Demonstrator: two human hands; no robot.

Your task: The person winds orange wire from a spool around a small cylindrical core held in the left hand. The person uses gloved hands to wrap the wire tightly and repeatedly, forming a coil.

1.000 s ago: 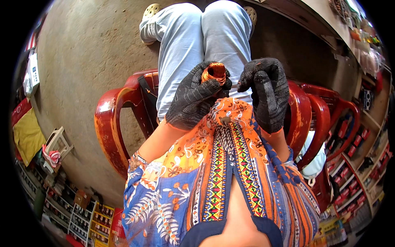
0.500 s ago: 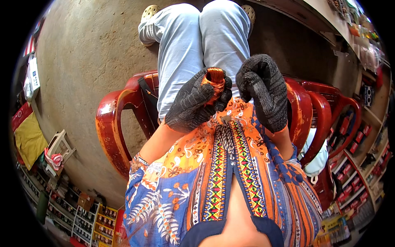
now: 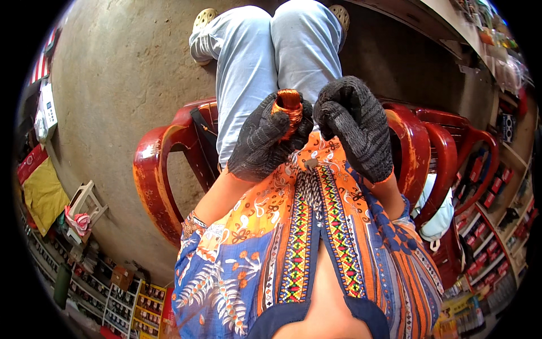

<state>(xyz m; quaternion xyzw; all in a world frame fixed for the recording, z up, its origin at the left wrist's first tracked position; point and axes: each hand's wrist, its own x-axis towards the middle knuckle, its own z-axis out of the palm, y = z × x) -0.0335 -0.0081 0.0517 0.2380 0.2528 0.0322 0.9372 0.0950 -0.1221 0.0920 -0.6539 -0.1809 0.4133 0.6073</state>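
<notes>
A coil of copper-coloured wire (image 3: pixel 289 104) stands up over my lap. My left hand (image 3: pixel 262 138), in a black knit glove, grips it with fingers and thumb wrapped round its sides. Just to the right, my right hand (image 3: pixel 355 127), in a matching glove, has its fingers curled and closed; what is between its fingertips, if anything, is too small or hidden to make out. Both hands are above my jeans (image 3: pixel 248 68) and patterned top (image 3: pixel 243 265).
I sit in a worn red plastic chair (image 3: pixel 158 181), with similar chairs (image 3: pixel 474 141) to my right. A counter (image 3: pixel 429 17) runs at upper right, shelves with small packages (image 3: pixel 497 226) at right. A white stool (image 3: pixel 90 209), yellow cloth (image 3: pixel 42 198) and racks (image 3: pixel 147 311) are at left.
The coil has dropped slightly in the picture since a second ago. My right hand has shifted slightly left toward it, its fingers still curled. My left hand keeps its grip.
</notes>
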